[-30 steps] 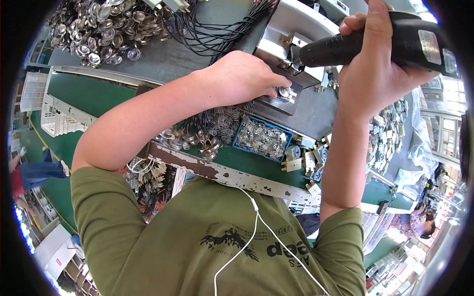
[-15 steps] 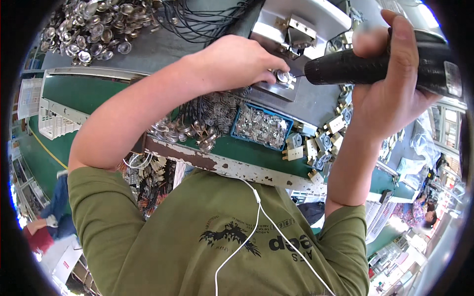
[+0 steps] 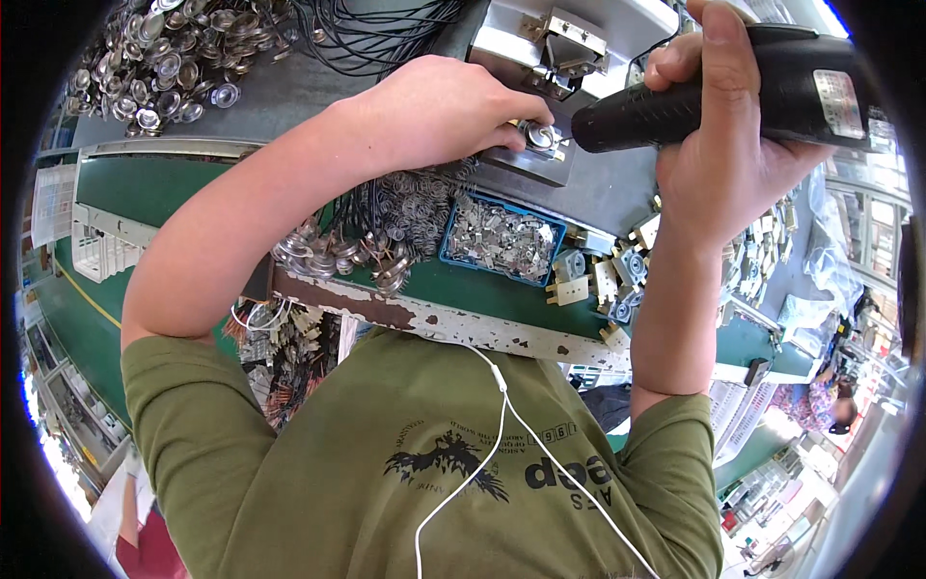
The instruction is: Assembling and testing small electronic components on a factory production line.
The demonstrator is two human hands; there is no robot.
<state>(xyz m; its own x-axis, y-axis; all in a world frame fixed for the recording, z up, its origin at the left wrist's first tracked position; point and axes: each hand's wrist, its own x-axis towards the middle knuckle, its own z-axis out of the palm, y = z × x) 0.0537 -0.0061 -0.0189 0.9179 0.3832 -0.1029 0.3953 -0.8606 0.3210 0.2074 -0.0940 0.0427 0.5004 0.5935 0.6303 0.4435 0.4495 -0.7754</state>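
My left hand (image 3: 449,108) pinches a small round metal part (image 3: 538,136), which sits on a steel fixture block (image 3: 536,168). Raised at the right, my right hand (image 3: 728,159) is wrapped round a black electric screwdriver (image 3: 637,118). The screwdriver lies nearly level, its thin bit pointing left at the side of the round part. Whether the bit touches a screw is too small to make out. Behind the block stands a metal bracket (image 3: 576,43) on a machine.
A heap of round metal parts (image 3: 169,68) and black cables (image 3: 371,39) lie at the far left. Nearer are a blue tray (image 3: 502,237) of small metal pieces, coiled springs (image 3: 415,212) and cream-and-grey switch-like parts (image 3: 603,280). Other people (image 3: 820,407) show at the edges.
The whole view has shifted slightly. My right hand and the screwdriver stay beside the round part, and my left hand keeps its pinch. At the lower left a person in red has moved.
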